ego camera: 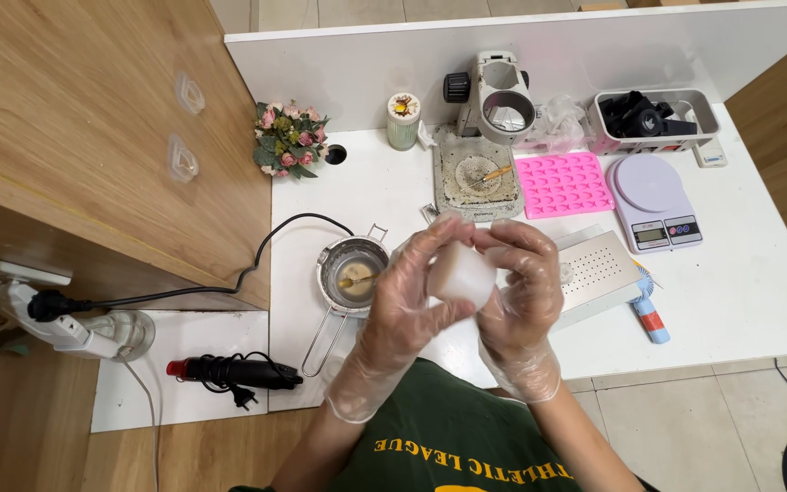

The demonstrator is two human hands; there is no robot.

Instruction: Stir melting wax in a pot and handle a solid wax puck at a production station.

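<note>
White block [460, 273] pinched between both hands' fingers [430, 239], apparently.

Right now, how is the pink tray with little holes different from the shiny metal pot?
The pink mould tray is flat, square-edged and bright pink; the metal pot is round, deep and silvery. The tray's small pockets look empty, while the pot holds pale stuff and a stirrer. The pot has a long wire handle; the tray has none. Both sit on the white table, untouched by the gloved hands.

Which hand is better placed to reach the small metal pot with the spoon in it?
Left, probably. The left hand sits right beside the metal pot; the right hand is on the far side of the white block both hands hold.
</note>
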